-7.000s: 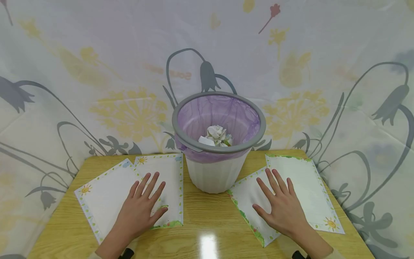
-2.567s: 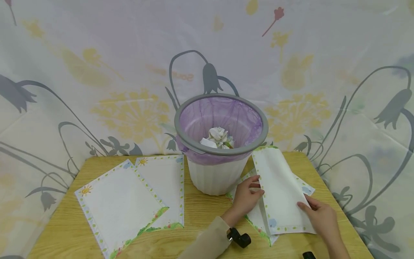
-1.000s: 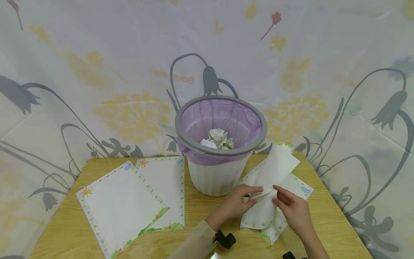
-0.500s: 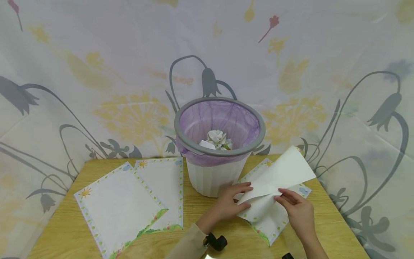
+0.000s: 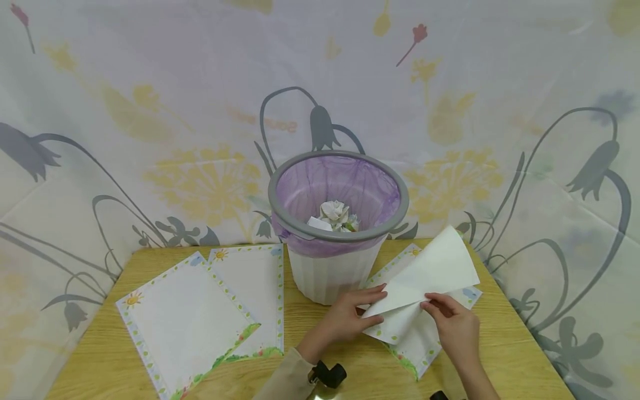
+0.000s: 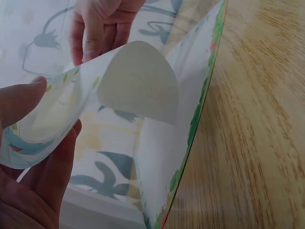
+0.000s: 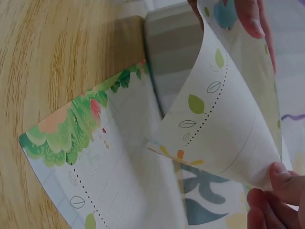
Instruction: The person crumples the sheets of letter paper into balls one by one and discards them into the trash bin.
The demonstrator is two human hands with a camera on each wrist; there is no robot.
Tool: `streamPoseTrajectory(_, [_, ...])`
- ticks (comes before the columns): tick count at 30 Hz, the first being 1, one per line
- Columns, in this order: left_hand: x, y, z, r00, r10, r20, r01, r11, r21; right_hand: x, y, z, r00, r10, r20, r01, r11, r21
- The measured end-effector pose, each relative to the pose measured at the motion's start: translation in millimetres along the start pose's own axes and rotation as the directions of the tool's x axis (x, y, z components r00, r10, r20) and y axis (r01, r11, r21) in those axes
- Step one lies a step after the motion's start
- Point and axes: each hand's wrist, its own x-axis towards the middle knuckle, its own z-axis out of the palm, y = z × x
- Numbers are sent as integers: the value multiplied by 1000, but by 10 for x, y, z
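Observation:
Both hands hold one sheet of stationery paper (image 5: 435, 266), raised off the table at the right and curled over into a loose cone with its blank side up. My left hand (image 5: 345, 316) pinches its left corner between thumb and fingers; the left wrist view shows the thumb (image 6: 21, 102) across the leaf-printed border. On the near edge, the right hand (image 5: 456, 328) pinches the paper, thumb against fingertips (image 7: 281, 179). Beneath lies a second bordered sheet (image 5: 420, 350), partly covered by the raised one.
A white bin (image 5: 325, 278) with a grey rim and purple liner (image 5: 340, 172) stands at the back centre, crumpled paper (image 5: 334, 212) inside. Two overlapping bordered sheets (image 5: 185, 322) lie on the wooden table (image 5: 300, 378) at left. A printed cloth (image 5: 200, 111) hangs behind.
Seven seconds ago both hands were spread over the sheets. Since then they have lifted the right-hand top sheet, turned it and curled it. Lately the hands have shifted slightly left.

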Motion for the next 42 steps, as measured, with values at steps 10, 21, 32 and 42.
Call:
streamPoseTrajectory(10, [15,26,38,994,106,0,-102,959,266,3,-39,24,999,42,-20,-41,999,32])
streamPoseTrajectory(21, [32,48,44,986,159,54,-167,964,206,16,-88,88,988,133,-81,-124,986,110])
streamPoseTrajectory(32, [40,94,57,980,196,-20,-191,969,157,53,-60,94,993,122,-5,-121,989,80])
streamPoseTrajectory(42, [62,103,80,981,156,-118,-154,988,27,76,-101,74,973,209,96,-227,935,272])
